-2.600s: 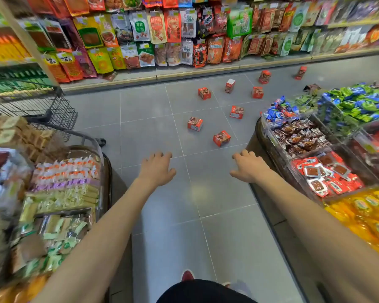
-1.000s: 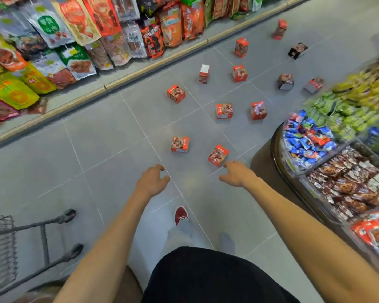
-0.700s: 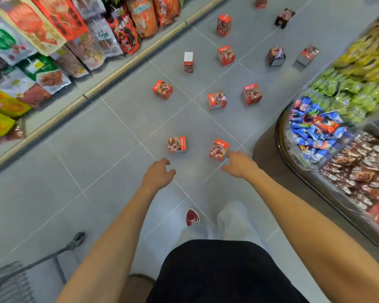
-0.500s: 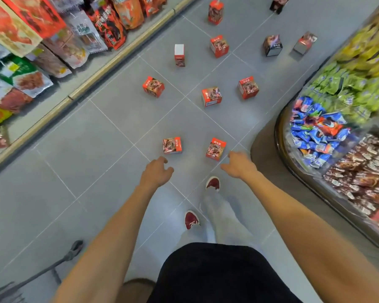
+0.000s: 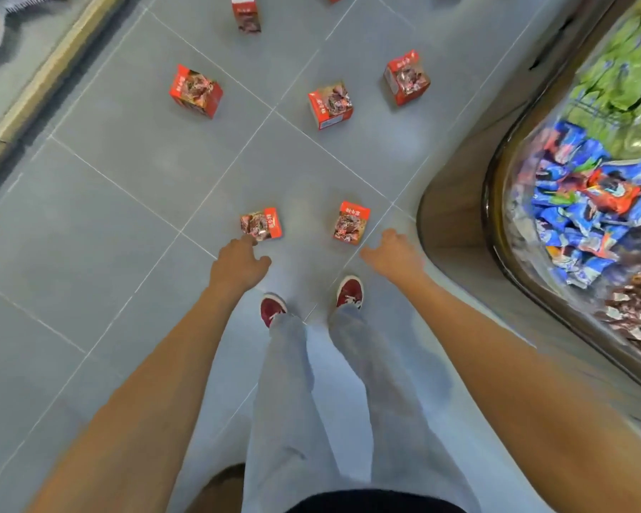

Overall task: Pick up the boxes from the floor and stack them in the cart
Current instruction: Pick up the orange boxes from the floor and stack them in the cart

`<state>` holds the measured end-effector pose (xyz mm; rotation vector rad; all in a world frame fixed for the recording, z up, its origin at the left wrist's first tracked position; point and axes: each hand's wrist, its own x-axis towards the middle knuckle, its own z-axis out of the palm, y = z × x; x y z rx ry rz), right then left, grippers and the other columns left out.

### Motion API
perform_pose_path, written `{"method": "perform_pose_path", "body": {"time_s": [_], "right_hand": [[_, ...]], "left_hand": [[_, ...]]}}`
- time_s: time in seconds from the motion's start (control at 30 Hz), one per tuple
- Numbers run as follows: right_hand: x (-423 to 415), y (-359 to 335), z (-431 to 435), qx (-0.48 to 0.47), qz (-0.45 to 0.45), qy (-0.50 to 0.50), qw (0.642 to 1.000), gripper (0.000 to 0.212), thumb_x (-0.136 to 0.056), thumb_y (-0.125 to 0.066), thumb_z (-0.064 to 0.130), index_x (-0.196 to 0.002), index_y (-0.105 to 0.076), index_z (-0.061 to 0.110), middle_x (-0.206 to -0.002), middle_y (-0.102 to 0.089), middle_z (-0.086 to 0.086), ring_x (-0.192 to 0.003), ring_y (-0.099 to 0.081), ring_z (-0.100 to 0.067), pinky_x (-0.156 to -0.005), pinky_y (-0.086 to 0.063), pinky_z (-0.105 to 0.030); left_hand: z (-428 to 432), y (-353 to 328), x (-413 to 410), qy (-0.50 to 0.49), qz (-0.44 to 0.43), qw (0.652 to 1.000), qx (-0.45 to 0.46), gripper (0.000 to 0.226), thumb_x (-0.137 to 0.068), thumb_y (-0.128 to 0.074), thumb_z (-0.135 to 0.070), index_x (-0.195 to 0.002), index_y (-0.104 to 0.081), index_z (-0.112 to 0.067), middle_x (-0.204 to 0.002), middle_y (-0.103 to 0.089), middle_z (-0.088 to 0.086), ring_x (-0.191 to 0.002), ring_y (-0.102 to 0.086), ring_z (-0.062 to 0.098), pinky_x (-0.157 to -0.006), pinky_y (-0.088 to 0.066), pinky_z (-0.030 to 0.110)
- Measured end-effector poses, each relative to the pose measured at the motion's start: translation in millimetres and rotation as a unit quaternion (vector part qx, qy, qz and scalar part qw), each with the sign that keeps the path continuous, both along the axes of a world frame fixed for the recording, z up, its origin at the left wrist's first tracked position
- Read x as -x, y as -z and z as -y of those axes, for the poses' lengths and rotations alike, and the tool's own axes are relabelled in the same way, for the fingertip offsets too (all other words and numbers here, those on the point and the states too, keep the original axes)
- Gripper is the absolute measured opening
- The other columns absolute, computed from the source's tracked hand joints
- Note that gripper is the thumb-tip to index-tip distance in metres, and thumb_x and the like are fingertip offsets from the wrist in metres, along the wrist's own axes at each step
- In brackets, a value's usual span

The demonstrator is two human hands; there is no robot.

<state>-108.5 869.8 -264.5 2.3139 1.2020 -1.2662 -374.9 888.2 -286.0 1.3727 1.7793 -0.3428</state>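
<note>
grey tiled floor with red boxes, left hand and right hand empty, loosely open, by the nearest two

Farthest box cut by top edge — snack bin blurred, cropped

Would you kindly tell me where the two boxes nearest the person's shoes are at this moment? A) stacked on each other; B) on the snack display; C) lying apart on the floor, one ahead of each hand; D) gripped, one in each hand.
C: the left box and the right box lie apart on the floor tiles, just ahead of the left hand and the right hand, neither of which grips anything.
</note>
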Motion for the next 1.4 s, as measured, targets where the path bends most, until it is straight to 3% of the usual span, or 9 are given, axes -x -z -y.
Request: {"method": "perform_pose_path", "body": {"time_s": [0.13,0.43,0.57,0.7,0.9,1.1,1.27,1.4], "right_hand": [[21,92,-16,-0.004,0.011,0.098,0.995,0.082,-0.083,-0.070,0.057,-0.137,-0.043,0.001,-0.138,-0.048,-0.016,-0.129,-0.047,-0.034,-0.103,-0.043,-0.044],[41,320,-34,-0.029,0.065,0.193,0.979,0.092,-0.083,-0.065,0.061,-0.144,-0.032,0.000,-0.143,-0.039,-0.018,-0.136,-0.035,-0.036,-0.107,-0.037,-0.049],[37,406,-41,-0.044,0.094,0.223,0.969,0.102,-0.079,-0.072,0.061,-0.146,-0.028,-0.002,-0.146,-0.036,-0.018,-0.139,-0.033,-0.035,-0.107,-0.038,-0.048],[29,476,-48,-0.066,0.135,0.247,0.957,0.116,-0.071,-0.077,0.063,-0.149,-0.024,-0.004,-0.150,-0.035,-0.020,-0.140,-0.033,-0.036,-0.111,-0.036,-0.047],[24,530,-60,-0.097,0.179,0.259,0.944,0.125,-0.066,-0.080,0.065,-0.151,-0.019,-0.003,-0.153,-0.032,-0.021,-0.141,-0.033,-0.037,-0.113,-0.030,-0.044],[22,551,-67,-0.113,0.189,0.296,0.930,0.134,-0.060,-0.087,0.059,-0.153,-0.013,-0.004,-0.155,-0.030,-0.021,-0.143,-0.032,-0.037,-0.115,-0.030,-0.046],[19,557,-70,-0.124,0.192,0.316,0.921,0.135,-0.059,-0.088,0.056,-0.153,-0.012,-0.004,-0.152,-0.031,-0.020,-0.141,-0.033,-0.036,-0.114,-0.031,-0.045],[15,554,-71,-0.132,0.182,0.312,0.923,0.127,-0.059,-0.088,0.053,-0.148,-0.019,-0.004,-0.147,-0.034,-0.019,-0.136,-0.036,-0.035,-0.109,-0.035,-0.044]], "left_hand": [[-33,82,18,0.079,-0.032,0.996,-0.025,0.055,-0.091,-0.060,-0.026,-0.141,-0.044,-0.008,-0.134,-0.051,0.021,-0.125,-0.047,0.042,-0.098,-0.043,0.049],[-64,295,58,0.224,-0.078,0.968,-0.084,0.064,-0.080,-0.071,-0.028,-0.133,-0.045,-0.004,-0.126,-0.052,0.019,-0.114,-0.052,0.041,-0.086,-0.044,0.047],[-72,388,71,0.248,-0.077,0.961,-0.097,0.077,-0.074,-0.077,-0.037,-0.133,-0.043,-0.002,-0.130,-0.051,0.018,-0.121,-0.049,0.039,-0.093,-0.042,0.048],[-79,454,78,0.290,-0.105,0.943,-0.122,0.104,-0.064,-0.084,-0.051,-0.140,-0.034,-0.002,-0.138,-0.044,0.014,-0.130,-0.042,0.034,-0.104,-0.038,0.050],[-90,509,73,0.318,-0.137,0.926,-0.151,0.130,-0.052,-0.084,-0.069,-0.146,-0.025,-0.002,-0.144,-0.038,0.012,-0.136,-0.036,0.032,-0.110,-0.030,0.050],[-95,526,68,0.334,-0.155,0.920,-0.135,0.139,-0.053,-0.081,-0.072,-0.152,-0.014,-0.001,-0.148,-0.034,0.012,-0.141,-0.032,0.031,-0.115,-0.023,0.050],[-98,533,67,0.348,-0.151,0.912,-0.155,0.135,-0.044,-0.081,-0.076,-0.144,-0.028,-0.002,-0.134,-0.046,0.010,-0.125,-0.046,0.031,-0.107,-0.033,0.044],[-97,536,66,0.336,-0.131,0.917,-0.172,0.118,-0.044,-0.080,-0.076,-0.128,-0.040,-0.003,-0.116,-0.052,0.012,-0.107,-0.054,0.033,-0.098,-0.039,0.041]]}}
